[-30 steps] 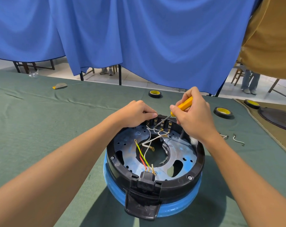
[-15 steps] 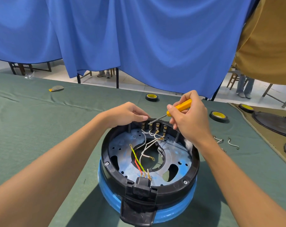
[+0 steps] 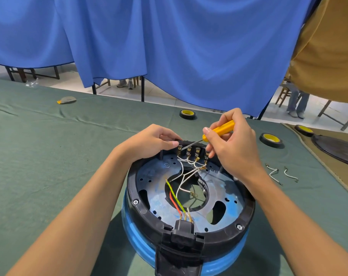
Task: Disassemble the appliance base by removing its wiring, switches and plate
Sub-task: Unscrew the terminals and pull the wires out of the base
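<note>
screwdriver [image 3: 213, 134] tip — shifted left to far-left terminal | left hand [image 3: 153, 140] — thumb now by tip

Tape rolls [image 3: 187, 114] on green cloth [image 3: 49, 146]

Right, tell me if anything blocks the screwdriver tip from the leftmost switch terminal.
Nothing visible does. The screwdriver, held in the right hand, has its tip at the leftmost terminal. The left hand grips the base rim just beside it, thumb close but not covering. The white wires hang below.
</note>
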A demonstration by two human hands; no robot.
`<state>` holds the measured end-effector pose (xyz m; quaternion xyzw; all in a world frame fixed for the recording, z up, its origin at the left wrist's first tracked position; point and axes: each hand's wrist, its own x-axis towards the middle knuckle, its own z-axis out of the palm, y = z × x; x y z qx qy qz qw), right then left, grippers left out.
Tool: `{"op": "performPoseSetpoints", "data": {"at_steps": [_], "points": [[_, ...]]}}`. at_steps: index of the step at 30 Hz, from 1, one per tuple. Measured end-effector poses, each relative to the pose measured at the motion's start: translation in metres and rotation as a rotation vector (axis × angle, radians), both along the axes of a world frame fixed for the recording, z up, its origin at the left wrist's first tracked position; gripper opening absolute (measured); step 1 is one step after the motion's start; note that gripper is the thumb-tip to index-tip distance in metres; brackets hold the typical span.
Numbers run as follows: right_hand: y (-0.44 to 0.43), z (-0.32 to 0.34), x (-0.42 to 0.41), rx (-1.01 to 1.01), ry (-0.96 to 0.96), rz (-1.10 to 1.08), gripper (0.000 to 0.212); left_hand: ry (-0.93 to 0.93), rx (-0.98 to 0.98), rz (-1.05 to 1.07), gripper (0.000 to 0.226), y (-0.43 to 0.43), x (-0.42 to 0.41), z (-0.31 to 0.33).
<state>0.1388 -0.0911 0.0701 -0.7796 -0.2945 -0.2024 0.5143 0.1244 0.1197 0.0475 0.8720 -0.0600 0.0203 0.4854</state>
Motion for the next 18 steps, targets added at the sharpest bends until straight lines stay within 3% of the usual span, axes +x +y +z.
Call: {"op": "performPoseSetpoints", "data": {"at_steps": [10,18], "points": [[-0.001,-0.001,-0.007,-0.111,-0.121,-0.004,0.03,-0.002,-0.023,-0.008,0.017,-0.003,-0.002,0.001],[0.001,0.005,0.009,-0.076,0.067,-0.044,0.025,-0.001,0.041,-0.01,0.02,-0.001,-0.001,0.002]]}}
